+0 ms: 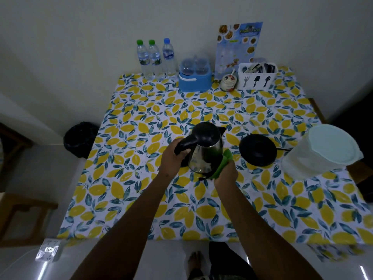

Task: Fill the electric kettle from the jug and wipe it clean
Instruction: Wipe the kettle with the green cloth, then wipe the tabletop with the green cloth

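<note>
A steel electric kettle (203, 156) with a black lid and handle stands tilted in the middle of the lemon-print table (141, 199). My left hand (173, 156) grips its black handle. My right hand (226, 172) presses a green cloth (224, 162) against the kettle's lower right side. The kettle's round black base (258, 149) lies on the table to the right, apart from the kettle. Further right, a white translucent jug (321, 152) with a closed lid stands near the table's edge.
Along the back wall stand three water bottles (155, 57), a blue container (194, 76), a small ceramic jar (228, 81), a white cutlery holder (257, 75) and an upright menu card (238, 49). A black bin (80, 138) sits left of the table. Wooden chairs stand at left.
</note>
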